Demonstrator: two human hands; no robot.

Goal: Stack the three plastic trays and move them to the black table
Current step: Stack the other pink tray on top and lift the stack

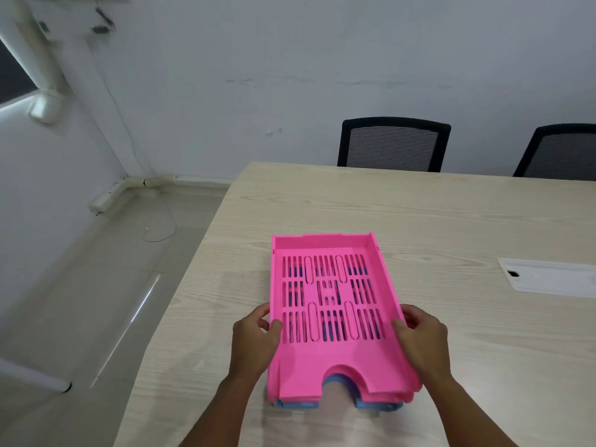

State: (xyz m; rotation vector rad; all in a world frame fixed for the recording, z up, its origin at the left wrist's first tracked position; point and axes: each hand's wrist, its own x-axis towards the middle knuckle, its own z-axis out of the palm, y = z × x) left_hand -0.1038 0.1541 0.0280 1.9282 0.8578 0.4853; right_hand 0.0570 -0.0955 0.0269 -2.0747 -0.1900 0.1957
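Observation:
A pink slotted plastic tray [325, 372] lies on top of a stack near the front of a light wooden table [451, 221]. A blue tray [335, 380] shows beneath it, through the slots and at the front notch; any further tray is hidden. My left hand [254, 337] grips the stack's left wall, thumb over the rim. My right hand [419, 333] grips the right wall the same way. No black table is in view.
Two black mesh chairs [392, 143] [561, 153] stand behind the table's far edge. A flat white sheet-like item [548, 279] lies at the right. The table's left edge drops to a tiled floor with a loose cable [161, 230].

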